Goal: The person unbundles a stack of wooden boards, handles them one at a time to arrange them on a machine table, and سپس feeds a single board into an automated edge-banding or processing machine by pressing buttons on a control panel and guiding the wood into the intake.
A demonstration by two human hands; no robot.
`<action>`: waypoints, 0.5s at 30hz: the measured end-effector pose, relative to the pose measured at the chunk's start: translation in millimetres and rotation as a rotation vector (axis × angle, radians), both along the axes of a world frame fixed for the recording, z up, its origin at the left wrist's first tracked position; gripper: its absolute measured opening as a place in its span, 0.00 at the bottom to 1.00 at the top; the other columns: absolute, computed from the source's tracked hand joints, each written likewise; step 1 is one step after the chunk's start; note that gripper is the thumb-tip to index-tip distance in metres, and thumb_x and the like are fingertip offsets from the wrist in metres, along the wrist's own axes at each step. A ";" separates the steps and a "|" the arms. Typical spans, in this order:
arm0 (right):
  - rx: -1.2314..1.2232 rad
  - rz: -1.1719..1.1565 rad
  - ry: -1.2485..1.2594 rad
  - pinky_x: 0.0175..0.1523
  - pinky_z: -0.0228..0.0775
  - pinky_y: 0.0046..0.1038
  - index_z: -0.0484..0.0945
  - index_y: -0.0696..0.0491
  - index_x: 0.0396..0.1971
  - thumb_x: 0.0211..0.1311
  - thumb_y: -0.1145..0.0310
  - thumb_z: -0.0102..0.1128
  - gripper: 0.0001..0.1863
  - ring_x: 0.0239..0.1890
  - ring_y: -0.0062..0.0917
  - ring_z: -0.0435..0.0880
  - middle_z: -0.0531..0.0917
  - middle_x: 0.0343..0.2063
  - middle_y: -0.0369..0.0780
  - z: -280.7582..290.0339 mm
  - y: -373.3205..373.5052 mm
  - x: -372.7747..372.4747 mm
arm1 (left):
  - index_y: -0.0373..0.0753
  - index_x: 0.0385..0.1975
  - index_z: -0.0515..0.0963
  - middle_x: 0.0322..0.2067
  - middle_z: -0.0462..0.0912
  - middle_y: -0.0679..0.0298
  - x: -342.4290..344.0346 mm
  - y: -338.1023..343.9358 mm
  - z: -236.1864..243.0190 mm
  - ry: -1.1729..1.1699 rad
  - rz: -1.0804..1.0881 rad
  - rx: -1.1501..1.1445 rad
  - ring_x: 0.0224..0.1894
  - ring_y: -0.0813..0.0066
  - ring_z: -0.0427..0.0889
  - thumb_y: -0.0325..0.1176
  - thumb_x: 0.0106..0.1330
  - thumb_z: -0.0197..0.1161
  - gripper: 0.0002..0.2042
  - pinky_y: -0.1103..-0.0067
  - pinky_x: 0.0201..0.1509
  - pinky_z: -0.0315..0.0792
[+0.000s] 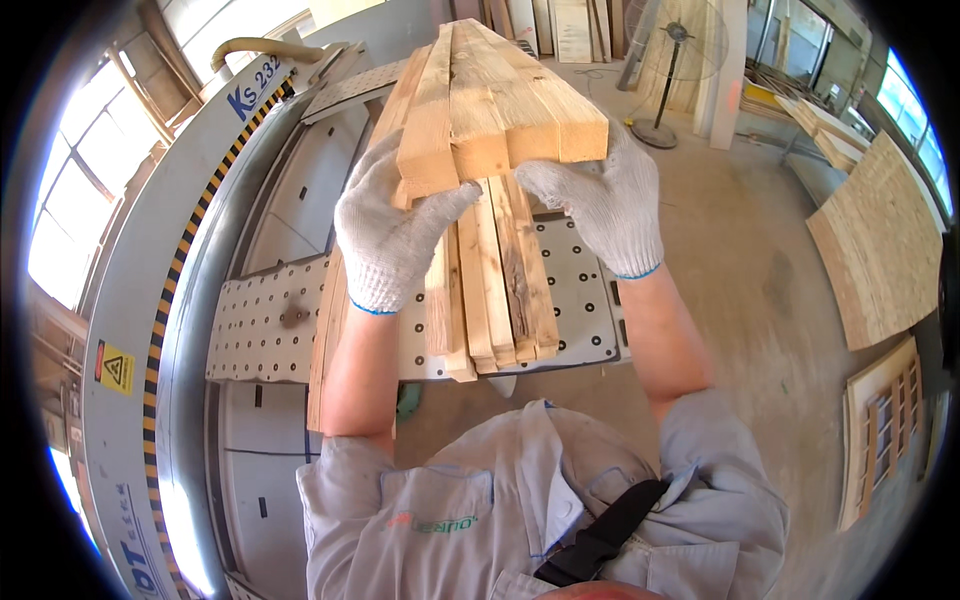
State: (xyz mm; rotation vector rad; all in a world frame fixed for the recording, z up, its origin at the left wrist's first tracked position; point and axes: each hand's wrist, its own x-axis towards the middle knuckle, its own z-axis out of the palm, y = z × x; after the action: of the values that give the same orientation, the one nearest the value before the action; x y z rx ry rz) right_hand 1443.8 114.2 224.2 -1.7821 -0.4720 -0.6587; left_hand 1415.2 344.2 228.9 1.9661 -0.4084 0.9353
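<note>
My left hand (400,225), in a white knit glove, grips the left side of a raised bundle of several light wooden boards (485,95), its thumb under their near ends. My right hand (600,205), gloved the same way, grips the bundle's right side, thumb also beneath the end faces. The boards point away from me, near ends toward my body. Below them more long wooden strips (485,280) lie lengthwise on a white machine table (590,310) with black round pads. Another strip (330,330) runs down beside my left forearm.
A long grey machine beam (130,300) with hazard stripes runs along the left. A standing fan (665,95) is beyond at the right, near leaning panels (575,25). Large sheet panels (875,240) and a slatted wooden piece (880,440) stand at the right over a concrete floor (750,280).
</note>
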 end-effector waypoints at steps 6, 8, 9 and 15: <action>0.119 0.181 0.148 0.49 0.87 0.29 0.82 0.58 0.66 0.57 0.57 0.86 0.39 0.44 0.21 0.94 0.95 0.44 0.42 -10.0 -6.3 -12.5 | 0.39 0.56 0.91 0.64 0.87 0.48 -7.4 3.5 -14.7 0.030 0.024 0.062 0.65 0.53 0.86 0.42 0.55 0.88 0.28 0.61 0.71 0.79; 0.151 0.144 0.162 0.47 0.87 0.28 0.81 0.59 0.67 0.57 0.62 0.85 0.38 0.44 0.20 0.93 0.94 0.45 0.43 -35.5 -4.9 -8.1 | 0.40 0.56 0.91 0.64 0.86 0.49 -9.9 5.8 -33.3 0.058 0.078 0.110 0.69 0.50 0.82 0.42 0.52 0.88 0.30 0.58 0.74 0.75; 0.139 0.150 0.158 0.47 0.87 0.28 0.81 0.59 0.67 0.57 0.62 0.85 0.38 0.44 0.20 0.93 0.94 0.45 0.43 -39.6 -6.8 -12.6 | 0.40 0.56 0.91 0.64 0.86 0.49 -10.9 3.9 -41.0 0.053 0.084 0.099 0.69 0.50 0.82 0.42 0.52 0.88 0.30 0.58 0.74 0.75; -0.075 -0.002 0.181 0.55 0.85 0.27 0.76 0.62 0.72 0.53 0.73 0.83 0.43 0.50 0.21 0.89 0.92 0.53 0.42 -137.4 -20.1 -26.8 | 0.33 0.59 0.86 0.66 0.81 0.46 -22.5 6.1 -130.5 0.132 0.062 0.378 0.71 0.43 0.76 0.48 0.48 0.89 0.38 0.53 0.78 0.68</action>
State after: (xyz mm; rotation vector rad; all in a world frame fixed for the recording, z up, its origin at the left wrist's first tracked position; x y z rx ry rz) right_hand 1417.0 94.1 86.8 -1.8931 -0.3753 -0.4811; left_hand 1392.8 350.3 98.4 2.3808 -0.4774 0.8038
